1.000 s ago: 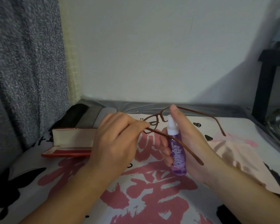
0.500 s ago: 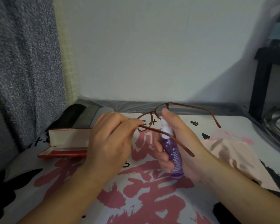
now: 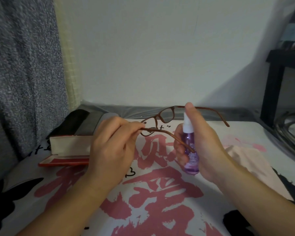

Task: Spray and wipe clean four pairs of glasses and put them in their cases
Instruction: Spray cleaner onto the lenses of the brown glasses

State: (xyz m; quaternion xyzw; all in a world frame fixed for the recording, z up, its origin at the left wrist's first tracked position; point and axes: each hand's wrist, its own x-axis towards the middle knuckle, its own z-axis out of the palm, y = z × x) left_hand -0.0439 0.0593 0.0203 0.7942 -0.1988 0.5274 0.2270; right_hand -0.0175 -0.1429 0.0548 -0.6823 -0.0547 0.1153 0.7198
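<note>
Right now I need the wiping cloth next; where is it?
In the head view, the pink cloth lies flat on the table at the right, just beyond the right hand holding the spray bottle.

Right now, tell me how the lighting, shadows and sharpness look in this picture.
Head view: dim, soft light; a broad shadow darkens the wall at right; wide-angle bending curves the edges; the curtain looks grainy and smeared; glasses and spray bottle are fairly sharp.
</note>
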